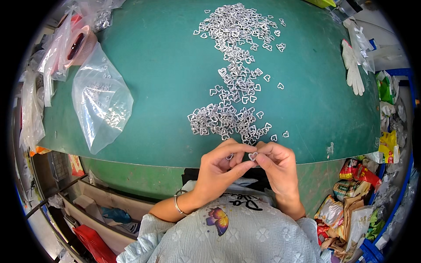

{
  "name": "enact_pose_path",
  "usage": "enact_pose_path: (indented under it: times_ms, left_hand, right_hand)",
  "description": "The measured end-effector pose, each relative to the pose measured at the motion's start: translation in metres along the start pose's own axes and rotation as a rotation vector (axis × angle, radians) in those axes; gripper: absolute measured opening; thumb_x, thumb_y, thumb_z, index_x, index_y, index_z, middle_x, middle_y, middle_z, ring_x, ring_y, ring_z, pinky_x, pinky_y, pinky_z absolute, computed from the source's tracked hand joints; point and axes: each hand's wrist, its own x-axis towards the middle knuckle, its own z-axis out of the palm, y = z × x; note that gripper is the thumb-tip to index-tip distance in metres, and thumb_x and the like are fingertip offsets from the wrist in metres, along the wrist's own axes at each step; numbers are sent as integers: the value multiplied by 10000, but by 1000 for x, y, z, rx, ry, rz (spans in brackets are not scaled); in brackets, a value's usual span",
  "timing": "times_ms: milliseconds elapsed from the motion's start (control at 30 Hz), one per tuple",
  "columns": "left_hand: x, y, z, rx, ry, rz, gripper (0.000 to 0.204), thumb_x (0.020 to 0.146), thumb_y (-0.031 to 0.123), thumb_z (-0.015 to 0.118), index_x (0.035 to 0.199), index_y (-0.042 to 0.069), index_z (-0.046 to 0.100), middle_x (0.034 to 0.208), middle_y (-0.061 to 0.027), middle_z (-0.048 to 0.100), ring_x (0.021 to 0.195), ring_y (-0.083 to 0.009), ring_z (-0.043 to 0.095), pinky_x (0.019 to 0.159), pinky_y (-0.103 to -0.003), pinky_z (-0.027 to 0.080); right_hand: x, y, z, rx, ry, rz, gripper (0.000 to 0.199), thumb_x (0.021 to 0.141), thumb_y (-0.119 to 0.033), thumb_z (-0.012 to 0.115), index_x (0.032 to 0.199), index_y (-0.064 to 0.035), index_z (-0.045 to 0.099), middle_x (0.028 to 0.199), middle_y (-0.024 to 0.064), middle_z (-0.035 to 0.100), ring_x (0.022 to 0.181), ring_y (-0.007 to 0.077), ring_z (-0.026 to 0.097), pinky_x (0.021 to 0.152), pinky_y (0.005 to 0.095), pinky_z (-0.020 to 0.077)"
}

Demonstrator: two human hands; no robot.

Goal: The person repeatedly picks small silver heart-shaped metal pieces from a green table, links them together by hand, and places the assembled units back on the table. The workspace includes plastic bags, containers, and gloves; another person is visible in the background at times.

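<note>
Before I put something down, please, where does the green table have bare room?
Two patches of the green table look bare: one between the clear plastic bag and the heart-shaped pieces, another between those pieces and the white glove. Crowded: the middle strip, and the left end around the pink container.
</note>
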Motion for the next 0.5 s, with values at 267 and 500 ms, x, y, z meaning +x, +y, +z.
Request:
enact_pose_path:
  times_ms: [267, 500]
  left_hand:
    - [-1, 0, -4, 20, 17, 16, 258, 753, -74, 635, 1003, -11, 623, 728, 34, 377, 653, -44, 338, 588, -165, 324]
    - [0, 4, -5, -692, 63, -448, 132, 860, 119, 549, 848, -10, 575, 776, -19, 461, 672, -87, 391, 623, -225, 371]
  right_hand:
    - [-3, -1, 5, -193, 13, -87, 58, 826, 44, 565, 873, 43, 600, 816, 70, 584, 754, 119, 541, 681, 236, 421]
    - [-2, -6, 1, -524, 195, -260, 77, 768, 57, 601, 828, 19, 629, 776, 60, 620, 702, 123, 527, 629, 233, 399]
